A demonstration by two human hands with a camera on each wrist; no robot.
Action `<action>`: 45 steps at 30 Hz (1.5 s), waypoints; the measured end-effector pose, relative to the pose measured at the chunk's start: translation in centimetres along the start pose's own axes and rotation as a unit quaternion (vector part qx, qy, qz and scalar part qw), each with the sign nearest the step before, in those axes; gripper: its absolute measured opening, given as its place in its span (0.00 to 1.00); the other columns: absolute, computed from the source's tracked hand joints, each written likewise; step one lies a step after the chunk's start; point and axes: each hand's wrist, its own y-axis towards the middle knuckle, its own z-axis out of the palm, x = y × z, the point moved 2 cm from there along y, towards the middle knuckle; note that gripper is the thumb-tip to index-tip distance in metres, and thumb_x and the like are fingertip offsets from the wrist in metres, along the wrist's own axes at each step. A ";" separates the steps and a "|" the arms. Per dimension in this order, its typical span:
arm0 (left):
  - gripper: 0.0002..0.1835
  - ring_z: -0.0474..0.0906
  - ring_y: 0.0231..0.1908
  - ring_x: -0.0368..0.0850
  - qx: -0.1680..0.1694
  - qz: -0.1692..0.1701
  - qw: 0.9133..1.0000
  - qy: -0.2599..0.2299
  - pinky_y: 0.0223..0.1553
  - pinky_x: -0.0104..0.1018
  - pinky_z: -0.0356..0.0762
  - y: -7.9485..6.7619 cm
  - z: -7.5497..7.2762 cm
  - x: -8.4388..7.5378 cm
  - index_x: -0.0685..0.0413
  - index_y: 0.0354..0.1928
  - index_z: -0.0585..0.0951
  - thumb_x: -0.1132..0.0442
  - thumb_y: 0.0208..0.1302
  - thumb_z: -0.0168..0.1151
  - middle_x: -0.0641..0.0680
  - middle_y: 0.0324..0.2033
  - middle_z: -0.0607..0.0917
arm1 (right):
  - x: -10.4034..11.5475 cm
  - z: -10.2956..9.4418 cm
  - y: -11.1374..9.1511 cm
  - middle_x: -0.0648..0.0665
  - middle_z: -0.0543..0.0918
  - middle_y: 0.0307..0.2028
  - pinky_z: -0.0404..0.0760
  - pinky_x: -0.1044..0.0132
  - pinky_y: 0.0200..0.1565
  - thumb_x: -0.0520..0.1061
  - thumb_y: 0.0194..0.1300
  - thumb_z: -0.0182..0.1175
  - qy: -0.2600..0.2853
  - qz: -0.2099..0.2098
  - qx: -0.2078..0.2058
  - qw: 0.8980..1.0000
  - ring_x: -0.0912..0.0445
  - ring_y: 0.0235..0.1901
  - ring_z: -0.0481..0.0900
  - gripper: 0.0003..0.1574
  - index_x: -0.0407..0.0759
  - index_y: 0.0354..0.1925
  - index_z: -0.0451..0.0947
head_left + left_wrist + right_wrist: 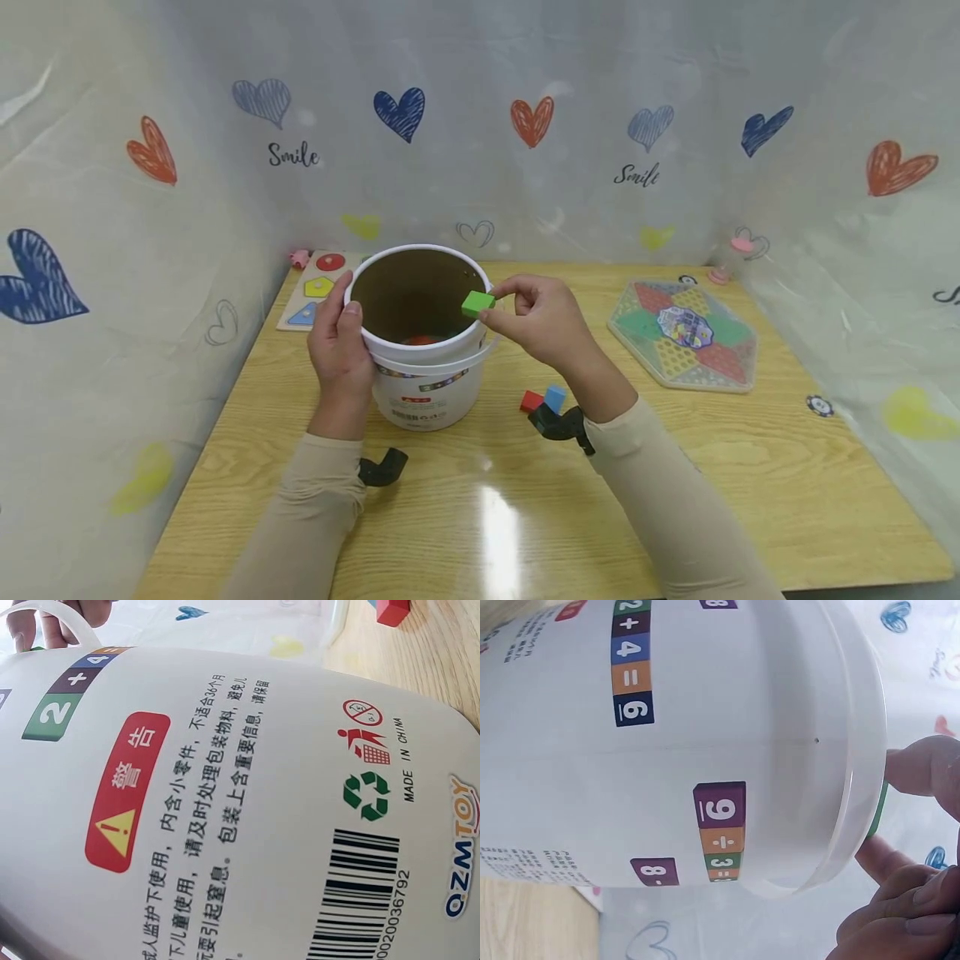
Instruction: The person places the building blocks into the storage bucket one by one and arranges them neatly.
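Observation:
A white plastic bucket (427, 392) with printed sums on its side stands on the table, tilted slightly. My left hand (341, 350) grips its rim at the left, thumb over the edge. Between thumb and forefinger my right hand (543, 321) pinches a green block (477, 303) at the bucket's right rim. Only a sliver of the green block (878, 810) shows past the rim in the right wrist view. Something red (422, 340) lies inside the bucket, mostly hidden. Below my right wrist sit a red block (531, 401) and a blue block (555, 397).
Behind the bucket at left lies a wooden shape board (294, 293) beside a small pink toy (299, 258). A hexagonal game board (684, 333) is on the right. Farther back stands a pink-topped clear container (727, 260); a round chip (820, 406) lies near the right edge.

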 end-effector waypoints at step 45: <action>0.21 0.66 0.59 0.48 -0.010 -0.037 0.999 0.000 0.59 0.49 0.70 0.5 -0.3 2.9 0.34 0.62 0.74 0.57 0.70 0.46 0.52 0.55 0.72 | -18.3 -3.1 -6.2 0.52 0.62 0.15 0.62 0.66 0.22 0.39 0.58 0.59 -0.195 0.112 0.176 0.958 0.58 0.15 0.59 0.20 0.55 0.49 0.78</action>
